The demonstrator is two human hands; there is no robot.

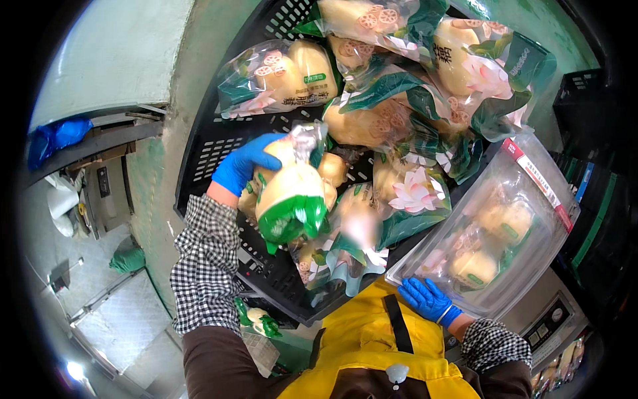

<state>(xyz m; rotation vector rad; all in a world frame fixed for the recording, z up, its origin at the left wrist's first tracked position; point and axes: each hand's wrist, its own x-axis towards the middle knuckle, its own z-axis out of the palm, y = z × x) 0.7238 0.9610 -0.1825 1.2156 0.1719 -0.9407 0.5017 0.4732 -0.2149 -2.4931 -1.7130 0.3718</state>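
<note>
My left hand (249, 163), in a blue glove, is closed on a clear bag of lotus root (290, 193) with a green printed end. It holds this bag over a black slatted crate (209, 156). Several more lotus root bags lie in the crate, among them one at the upper left (286, 76) and one with a pink flower print (412, 186). My right hand (426, 300), also gloved in blue, lies with its fingers extended against the near edge of a clear plastic tub (512, 282). Inside the tub lies another bag of lotus root (475, 266).
A red-and-white strip (541, 183) runs along the tub's far side. Below the tub stands a grey device (548, 322) with dark controls. Dark crates (585, 106) are at the right. A small green-and-white package (258, 320) lies below the crate.
</note>
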